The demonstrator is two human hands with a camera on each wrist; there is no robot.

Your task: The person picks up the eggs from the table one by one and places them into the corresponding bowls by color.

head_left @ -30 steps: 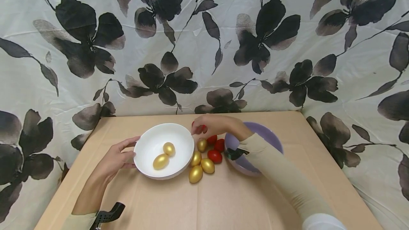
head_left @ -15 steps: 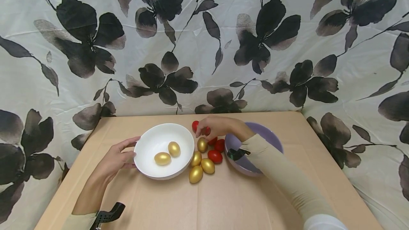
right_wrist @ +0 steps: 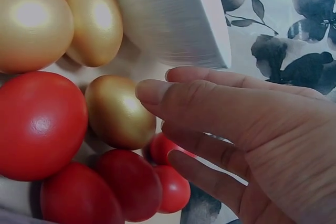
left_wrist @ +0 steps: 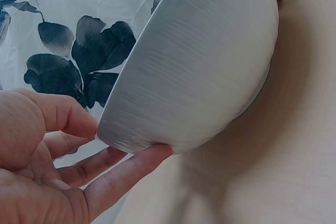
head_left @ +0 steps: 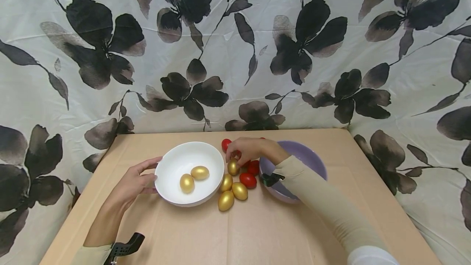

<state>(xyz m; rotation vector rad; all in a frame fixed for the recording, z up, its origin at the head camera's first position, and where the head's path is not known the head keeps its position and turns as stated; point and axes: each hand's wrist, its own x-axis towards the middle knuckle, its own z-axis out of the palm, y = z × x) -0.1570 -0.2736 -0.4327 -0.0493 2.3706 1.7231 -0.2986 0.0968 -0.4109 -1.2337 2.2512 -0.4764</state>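
My left hand [head_left: 135,181] holds the left side of a white bowl [head_left: 167,175], a fingertip at the rim and other fingers against the outer wall [left_wrist: 194,61]. Two gold eggs [head_left: 187,183] lie inside the bowl. Over the pile between the bowls, my right hand [head_left: 245,149] reaches down to a gold egg [right_wrist: 121,113]. The thumb tip is at that egg's edge in the right wrist view, with the other fingers loosely spread and not wrapped round it. Several more gold eggs [head_left: 226,200] and red eggs [head_left: 248,180] lie around it.
A purple bowl [head_left: 312,160] stands right of the pile, partly under my right forearm. A red egg [head_left: 226,145] lies beyond the fingers, near the white bowl. Behind the wooden table [head_left: 228,236] hangs a floral cloth [head_left: 235,52].
My right hand has moved slightly down and toward me, from the red egg at the back to the gold egg. The two gold eggs in the white bowl have rolled. My left hand stays put.
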